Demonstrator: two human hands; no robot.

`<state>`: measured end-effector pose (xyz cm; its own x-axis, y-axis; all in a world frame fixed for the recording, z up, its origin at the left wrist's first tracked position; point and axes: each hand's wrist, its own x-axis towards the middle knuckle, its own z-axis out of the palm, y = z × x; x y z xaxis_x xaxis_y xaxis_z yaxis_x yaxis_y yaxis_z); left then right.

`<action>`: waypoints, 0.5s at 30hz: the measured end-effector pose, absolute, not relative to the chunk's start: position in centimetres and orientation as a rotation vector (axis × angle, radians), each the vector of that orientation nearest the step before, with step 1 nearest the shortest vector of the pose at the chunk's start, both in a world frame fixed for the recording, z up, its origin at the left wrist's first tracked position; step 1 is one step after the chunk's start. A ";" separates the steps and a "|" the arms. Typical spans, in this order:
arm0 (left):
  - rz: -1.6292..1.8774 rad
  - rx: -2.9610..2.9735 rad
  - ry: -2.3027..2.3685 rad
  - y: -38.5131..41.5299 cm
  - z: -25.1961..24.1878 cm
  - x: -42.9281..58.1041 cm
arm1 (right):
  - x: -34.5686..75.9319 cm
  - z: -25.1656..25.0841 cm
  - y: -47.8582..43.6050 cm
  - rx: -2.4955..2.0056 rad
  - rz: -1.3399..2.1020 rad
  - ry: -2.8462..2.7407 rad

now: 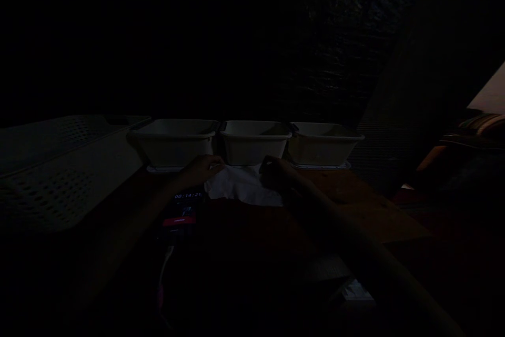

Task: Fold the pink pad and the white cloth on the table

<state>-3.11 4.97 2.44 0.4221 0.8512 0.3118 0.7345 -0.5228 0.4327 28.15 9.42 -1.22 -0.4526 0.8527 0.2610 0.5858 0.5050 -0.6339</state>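
Observation:
A white cloth (240, 185) stretches between my two hands, just above the wooden table and in front of the middle bin. My left hand (203, 167) pinches its left upper corner. At the opposite corner, the fingers of my right hand (278, 173) are closed on the fabric. The cloth hangs a little creased toward me. Its finer detail is lost in the dark. Just below my left hand lies a phone (183, 213) with a lit timer on its screen.
Three pale bins, left (177, 142), middle (255, 143) and right (325, 145), stand in a row at the back. A perforated white basket (51, 174) is at the left. A cable (162, 268) runs from the phone toward me. The wooden table (366, 208) shows at the right.

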 end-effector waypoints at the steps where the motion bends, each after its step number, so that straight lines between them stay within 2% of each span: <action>1: 0.731 2.455 1.404 4.9 2.4 -3.1 | 28.4 -1.3 9.5 -1.178 0.618 -2.186; 15: 0.713 2.458 1.391 6.7 1.9 -4.7 | 31.0 0.0 10.2 -1.193 0.591 -2.022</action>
<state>-4.74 6.66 1.89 0.4318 0.8509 0.2992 0.7397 -0.5239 0.4223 30.97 10.23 -0.04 -0.3262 0.8820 0.3402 0.5600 0.4702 -0.6822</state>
